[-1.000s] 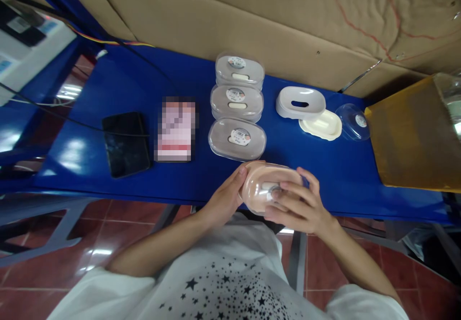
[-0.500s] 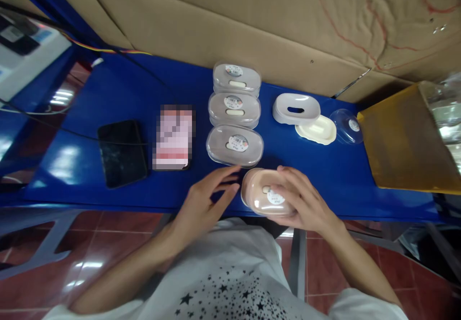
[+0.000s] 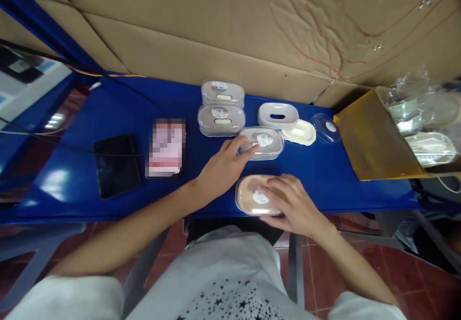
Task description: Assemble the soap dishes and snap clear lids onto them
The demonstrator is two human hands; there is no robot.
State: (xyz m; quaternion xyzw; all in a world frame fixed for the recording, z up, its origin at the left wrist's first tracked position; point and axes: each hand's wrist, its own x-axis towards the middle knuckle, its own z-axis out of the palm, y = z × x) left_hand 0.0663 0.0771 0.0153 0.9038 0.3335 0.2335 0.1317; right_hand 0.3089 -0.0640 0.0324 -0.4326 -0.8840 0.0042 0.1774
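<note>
My left hand (image 3: 228,164) is closed on the left end of a grey oval soap box (image 3: 275,148) with a clear lid and a round label. Its thumb lies over the lid. In front of my body, near the table edge, my right hand (image 3: 290,205) grips the right side of a peach soap box (image 3: 248,200) with a clear lid. Behind my left hand stand two more lidded grey soap boxes, a nearer one (image 3: 205,123) and a farther one (image 3: 234,94). An unlidded grey soap box (image 3: 279,120), a cream oval tray (image 3: 300,132) and a clear lid (image 3: 319,127) lie to the right.
On the left of the blue table (image 3: 104,104) lie a black phone (image 3: 117,166) and a phone with a blurred screen (image 3: 166,149). A cardboard carton (image 3: 370,140) with wrapped pieces (image 3: 430,149) stands at the right. A cardboard wall (image 3: 187,46) closes the back.
My left hand has moved up and right onto the nearest grey soap box, which has shifted right, out of its row. My right hand stays on the peach box. The view has tilted.
</note>
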